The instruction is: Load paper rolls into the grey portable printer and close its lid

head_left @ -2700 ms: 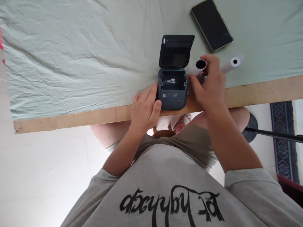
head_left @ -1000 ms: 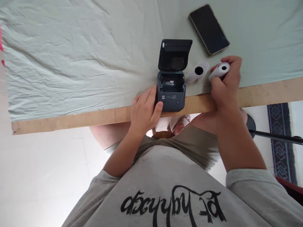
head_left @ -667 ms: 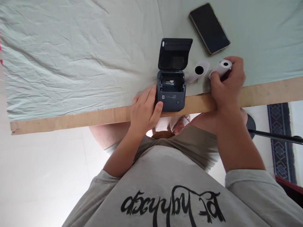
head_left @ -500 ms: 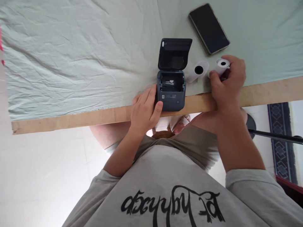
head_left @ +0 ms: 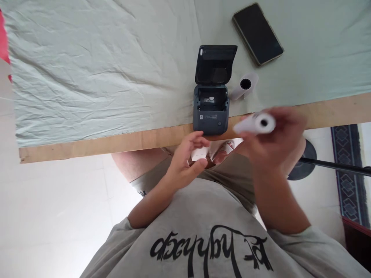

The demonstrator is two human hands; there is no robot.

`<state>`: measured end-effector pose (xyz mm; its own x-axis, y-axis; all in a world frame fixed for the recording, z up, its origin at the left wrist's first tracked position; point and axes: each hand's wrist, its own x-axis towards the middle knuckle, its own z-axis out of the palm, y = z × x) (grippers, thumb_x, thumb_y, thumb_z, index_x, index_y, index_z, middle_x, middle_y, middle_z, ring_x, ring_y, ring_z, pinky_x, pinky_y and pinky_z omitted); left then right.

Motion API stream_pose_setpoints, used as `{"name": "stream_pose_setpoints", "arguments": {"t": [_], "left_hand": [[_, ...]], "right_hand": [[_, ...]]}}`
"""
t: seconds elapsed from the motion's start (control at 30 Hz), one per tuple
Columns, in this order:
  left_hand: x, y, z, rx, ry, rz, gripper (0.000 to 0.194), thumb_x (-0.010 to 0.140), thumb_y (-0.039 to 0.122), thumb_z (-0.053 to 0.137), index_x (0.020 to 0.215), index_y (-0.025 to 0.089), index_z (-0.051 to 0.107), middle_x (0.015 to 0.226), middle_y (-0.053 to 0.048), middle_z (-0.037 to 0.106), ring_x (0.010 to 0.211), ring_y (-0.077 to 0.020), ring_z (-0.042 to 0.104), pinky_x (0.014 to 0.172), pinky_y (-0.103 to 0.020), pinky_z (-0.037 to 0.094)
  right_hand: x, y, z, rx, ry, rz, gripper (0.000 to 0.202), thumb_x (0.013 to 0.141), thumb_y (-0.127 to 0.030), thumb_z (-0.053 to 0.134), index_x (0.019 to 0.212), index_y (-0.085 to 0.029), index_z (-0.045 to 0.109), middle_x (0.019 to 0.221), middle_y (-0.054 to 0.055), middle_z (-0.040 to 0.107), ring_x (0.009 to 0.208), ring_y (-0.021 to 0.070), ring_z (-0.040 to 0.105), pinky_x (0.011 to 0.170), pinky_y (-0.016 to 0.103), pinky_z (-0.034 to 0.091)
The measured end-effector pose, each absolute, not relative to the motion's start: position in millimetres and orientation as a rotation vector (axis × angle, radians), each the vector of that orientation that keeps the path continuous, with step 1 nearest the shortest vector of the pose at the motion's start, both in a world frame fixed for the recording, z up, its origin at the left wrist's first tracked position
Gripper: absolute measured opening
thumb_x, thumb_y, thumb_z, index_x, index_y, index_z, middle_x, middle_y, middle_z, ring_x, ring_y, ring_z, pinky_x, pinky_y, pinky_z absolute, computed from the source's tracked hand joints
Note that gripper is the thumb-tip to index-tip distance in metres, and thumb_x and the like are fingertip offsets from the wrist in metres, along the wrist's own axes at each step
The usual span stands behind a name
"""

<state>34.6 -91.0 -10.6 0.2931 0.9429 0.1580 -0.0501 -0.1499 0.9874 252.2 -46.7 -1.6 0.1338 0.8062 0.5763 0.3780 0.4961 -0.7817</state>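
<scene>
A dark label printer (head_left: 211, 122) sits at the table's front edge with its lid raised and its compartment showing. My right hand (head_left: 275, 143), blurred by motion, grips a white paper roll (head_left: 256, 123) in front of the table edge, right of the printer. Just below the printer, my left hand (head_left: 187, 158) is off it, fingers apart and slightly curled, holding nothing. Another white roll with a dark core (head_left: 240, 90) rests on the cloth beside the printer's right side.
A black phone (head_left: 258, 34) lies on the pale green cloth (head_left: 116, 69) behind the rolls. The wooden table edge (head_left: 101, 143) runs across the view. A black pole with a round base (head_left: 307, 162) stands at the right.
My right hand has lifted the paper roll off the cloth and brought it toward my body. My left hand has let go of the printer's side and moved down toward me.
</scene>
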Motion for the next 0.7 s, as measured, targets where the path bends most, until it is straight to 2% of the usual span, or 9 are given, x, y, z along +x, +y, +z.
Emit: {"name": "stream_pose_setpoints", "arguments": {"t": [0.07,0.13,0.2,0.3,0.4,0.6,0.7], "left_hand": [[36.4,-96.3,-4.0,1.259,0.768,0.919,0.068,0.094,0.065,0.058,0.146,0.025,0.043,0.130,-0.013,0.062,0.118,-0.0263,0.064,0.093,-0.037,0.057],[35.8,-97.1,3.6,1.137,0.767,0.822,0.067,0.091,0.068,0.059,0.141,0.023,0.049,0.127,-0.012,0.063,0.113,-0.0265,0.064,0.093,-0.037,0.056],[33.6,-94.8,10.0,1.082,0.848,0.812,0.061,0.090,0.066,0.063,0.132,0.022,0.057,0.121,-0.010,0.066,0.106,-0.0248,0.065,0.090,-0.035,0.055],[29.4,-89.6,14.4,1.039,0.906,0.835,0.053,0.087,0.061,0.069,0.121,0.021,0.062,0.114,-0.010,0.069,0.100,-0.0234,0.066,0.084,-0.034,0.055],[26.1,-87.1,12.7,0.940,0.882,0.832,0.049,0.084,0.054,0.076,0.118,0.021,0.064,0.113,-0.009,0.070,0.097,-0.0218,0.067,0.081,-0.032,0.056],[23.1,-90.1,2.4,0.737,0.788,0.849,0.050,0.076,0.046,0.085,0.117,0.023,0.067,0.119,-0.009,0.070,0.102,-0.0212,0.068,0.085,-0.031,0.057],[22.2,-91.3,0.0,0.693,0.750,0.852,0.051,0.075,0.045,0.087,0.118,0.023,0.069,0.119,-0.008,0.070,0.102,-0.0203,0.067,0.086,-0.030,0.057]], "right_hand": [[225.8,-72.8,2.1,-1.033,-1.593,0.600,0.047,0.076,-0.028,0.082,0.116,-0.032,0.057,0.097,0.000,0.068,0.088,0.0197,0.073,0.072,0.036,0.062],[207.2,-88.1,1.4,-1.001,-1.676,0.670,0.030,0.079,-0.026,0.078,0.100,-0.029,0.057,0.093,0.000,0.072,0.086,0.0190,0.074,0.070,0.034,0.062],[197.8,-92.6,-1.0,-0.995,-1.722,0.668,0.025,0.081,-0.021,0.075,0.094,-0.027,0.055,0.093,0.002,0.074,0.087,0.0188,0.074,0.070,0.033,0.060],[196.3,-88.1,-2.1,-0.999,-1.766,0.583,0.024,0.081,-0.014,0.070,0.092,-0.026,0.054,0.095,0.002,0.076,0.085,0.0183,0.074,0.070,0.033,0.058],[199.8,-82.7,2.1,-0.957,-1.828,0.548,0.021,0.083,-0.016,0.070,0.093,-0.027,0.056,0.096,0.002,0.077,0.087,0.0185,0.075,0.072,0.034,0.058],[205.1,-83.5,10.1,-0.913,-1.771,0.851,0.014,0.088,-0.020,0.068,0.099,-0.024,0.061,0.101,0.006,0.077,0.096,0.0176,0.076,0.081,0.031,0.061],[206.1,-84.8,10.0,-0.918,-1.747,0.886,0.012,0.089,-0.018,0.066,0.099,-0.023,0.061,0.099,0.006,0.077,0.097,0.0177,0.076,0.080,0.032,0.062]]}}
